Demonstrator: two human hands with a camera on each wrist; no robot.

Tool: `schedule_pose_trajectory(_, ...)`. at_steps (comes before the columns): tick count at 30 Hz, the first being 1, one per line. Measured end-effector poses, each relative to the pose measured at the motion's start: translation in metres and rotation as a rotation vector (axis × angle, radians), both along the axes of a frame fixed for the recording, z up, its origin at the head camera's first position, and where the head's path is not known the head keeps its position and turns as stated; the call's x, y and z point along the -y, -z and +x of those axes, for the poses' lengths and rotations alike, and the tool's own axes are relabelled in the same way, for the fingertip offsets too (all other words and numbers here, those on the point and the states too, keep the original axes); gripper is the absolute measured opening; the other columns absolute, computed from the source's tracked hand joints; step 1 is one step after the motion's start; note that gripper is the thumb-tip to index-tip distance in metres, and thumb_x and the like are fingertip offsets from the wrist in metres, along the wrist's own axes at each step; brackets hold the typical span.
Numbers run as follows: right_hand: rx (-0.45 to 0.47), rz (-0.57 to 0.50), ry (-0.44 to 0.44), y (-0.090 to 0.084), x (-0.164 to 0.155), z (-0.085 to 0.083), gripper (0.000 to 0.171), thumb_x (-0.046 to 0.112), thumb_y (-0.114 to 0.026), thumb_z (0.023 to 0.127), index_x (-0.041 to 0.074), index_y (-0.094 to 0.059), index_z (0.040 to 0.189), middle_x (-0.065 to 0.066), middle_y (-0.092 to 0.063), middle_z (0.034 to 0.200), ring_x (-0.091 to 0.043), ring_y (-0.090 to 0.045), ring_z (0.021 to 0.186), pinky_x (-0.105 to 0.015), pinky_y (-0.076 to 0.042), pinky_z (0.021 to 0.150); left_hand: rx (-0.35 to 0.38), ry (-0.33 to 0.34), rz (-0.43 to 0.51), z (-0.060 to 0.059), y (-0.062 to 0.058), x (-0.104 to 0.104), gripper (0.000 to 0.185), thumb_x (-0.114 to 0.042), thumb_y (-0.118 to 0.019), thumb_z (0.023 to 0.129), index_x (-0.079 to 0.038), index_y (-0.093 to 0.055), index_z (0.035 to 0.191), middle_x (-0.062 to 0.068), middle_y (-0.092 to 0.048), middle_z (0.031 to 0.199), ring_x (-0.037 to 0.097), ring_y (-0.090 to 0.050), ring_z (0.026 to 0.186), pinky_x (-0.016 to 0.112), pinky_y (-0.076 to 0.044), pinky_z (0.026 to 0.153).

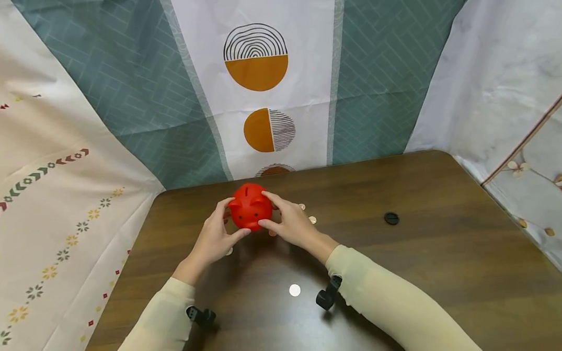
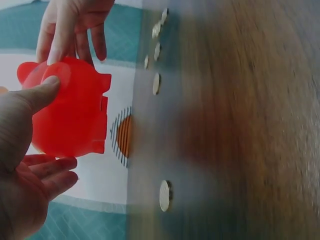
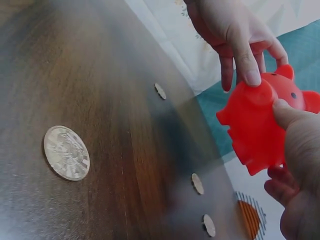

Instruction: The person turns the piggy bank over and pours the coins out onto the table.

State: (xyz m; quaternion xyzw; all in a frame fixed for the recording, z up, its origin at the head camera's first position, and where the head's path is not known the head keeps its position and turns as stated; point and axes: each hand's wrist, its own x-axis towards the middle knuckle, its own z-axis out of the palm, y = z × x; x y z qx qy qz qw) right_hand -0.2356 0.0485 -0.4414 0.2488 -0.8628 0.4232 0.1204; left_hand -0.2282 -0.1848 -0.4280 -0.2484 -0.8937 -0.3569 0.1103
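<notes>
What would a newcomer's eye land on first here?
The bright red piggy bank, held between the left hand and right hand at the far middle of the dark wooden table. Next, coins scattered beside it and a black cap lying alone to the right.

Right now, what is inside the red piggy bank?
Nothing inside shows: the red piggy bank has opaque walls, and both hands grip it, left hand and right hand. Loose coins lie on the table.
</notes>
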Motion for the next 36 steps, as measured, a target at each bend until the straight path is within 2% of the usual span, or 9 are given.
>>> schedule_pose_trajectory(3, 0.042, -0.050, -0.043, 0.004, 0.005, -0.005, 0.071, 0.033, -0.074, 0.085, 0.018, -0.040, 0.146, -0.009, -0.064, 0.121, -0.019, -0.069, 0.084, -0.039, -0.055, 0.084, 0.008, -0.012, 0.001, -0.003, 0.004, 0.005, 0.082, -0.020, -0.084, 0.075, -0.011, -0.035, 0.140, 0.009, -0.055, 0.129, 0.031, -0.058, 0.113, 0.050, -0.049, 0.092)
schedule_pose_trajectory(5, 0.066, -0.075, -0.060, 0.006, 0.008, -0.008, 0.071, 0.032, -0.075, 0.085, 0.019, -0.040, 0.146, -0.011, -0.064, 0.119, -0.020, -0.069, 0.080, -0.041, -0.056, 0.082, 0.008, -0.024, 0.003, -0.005, 0.006, 0.008, 0.082, -0.020, -0.084, 0.074, -0.011, -0.035, 0.140, 0.009, -0.055, 0.129, 0.031, -0.058, 0.112, 0.049, -0.050, 0.092)
schedule_pose_trajectory(7, 0.087, -0.083, -0.065, 0.010, 0.010, -0.011, 0.072, 0.031, -0.075, 0.084, 0.020, -0.040, 0.146, -0.010, -0.064, 0.119, -0.021, -0.069, 0.082, -0.041, -0.056, 0.081, 0.007, -0.037, -0.001, -0.007, 0.008, 0.010, 0.082, -0.020, -0.085, 0.074, -0.012, -0.036, 0.140, 0.009, -0.055, 0.129, 0.031, -0.058, 0.112, 0.048, -0.050, 0.092)
schedule_pose_trajectory(10, 0.091, -0.067, -0.054, 0.016, 0.014, -0.016, 0.072, 0.032, -0.076, 0.083, 0.021, -0.040, 0.145, -0.009, -0.063, 0.124, -0.022, -0.065, 0.101, -0.039, -0.055, 0.084, 0.009, -0.045, -0.015, -0.010, 0.010, 0.012, 0.082, -0.020, -0.085, 0.073, -0.011, -0.037, 0.139, 0.010, -0.056, 0.128, 0.029, -0.059, 0.111, 0.047, -0.051, 0.091)
schedule_pose_trajectory(12, 0.091, -0.063, -0.051, 0.020, 0.016, -0.020, 0.072, 0.032, -0.076, 0.083, 0.020, -0.041, 0.145, -0.008, -0.061, 0.126, -0.021, -0.064, 0.106, -0.038, -0.054, 0.086, 0.007, -0.048, -0.022, -0.011, 0.012, 0.014, 0.081, -0.021, -0.085, 0.073, -0.011, -0.038, 0.138, 0.011, -0.056, 0.127, 0.029, -0.059, 0.110, 0.046, -0.052, 0.090)
schedule_pose_trajectory(19, 0.100, -0.075, -0.031, 0.030, 0.022, -0.028, 0.070, 0.032, -0.078, 0.081, 0.021, -0.045, 0.142, -0.004, -0.062, 0.126, -0.019, -0.064, 0.105, -0.036, -0.054, 0.087, 0.013, -0.057, -0.023, -0.018, 0.019, 0.018, 0.080, -0.020, -0.087, 0.071, -0.008, -0.041, 0.135, 0.013, -0.059, 0.123, 0.030, -0.061, 0.103, 0.046, -0.054, 0.085)
schedule_pose_trajectory(25, 0.087, -0.082, -0.031, 0.038, 0.026, -0.033, 0.067, 0.032, -0.079, 0.081, 0.023, -0.048, 0.140, -0.003, -0.061, 0.128, -0.019, -0.065, 0.104, -0.034, -0.054, 0.086, 0.029, -0.054, -0.024, -0.023, 0.025, 0.022, 0.079, -0.019, -0.087, 0.071, -0.007, -0.041, 0.134, 0.012, -0.059, 0.124, 0.029, -0.062, 0.104, 0.045, -0.054, 0.086)
schedule_pose_trajectory(36, 0.085, -0.061, -0.030, 0.041, 0.033, -0.036, 0.065, 0.032, -0.078, 0.082, 0.022, -0.049, 0.139, -0.003, -0.059, 0.132, -0.019, -0.065, 0.105, -0.033, -0.054, 0.086, 0.085, -0.050, -0.006, -0.029, 0.031, 0.027, 0.079, -0.019, -0.086, 0.072, -0.008, -0.040, 0.135, 0.014, -0.057, 0.127, 0.033, -0.062, 0.107, 0.047, -0.053, 0.086)
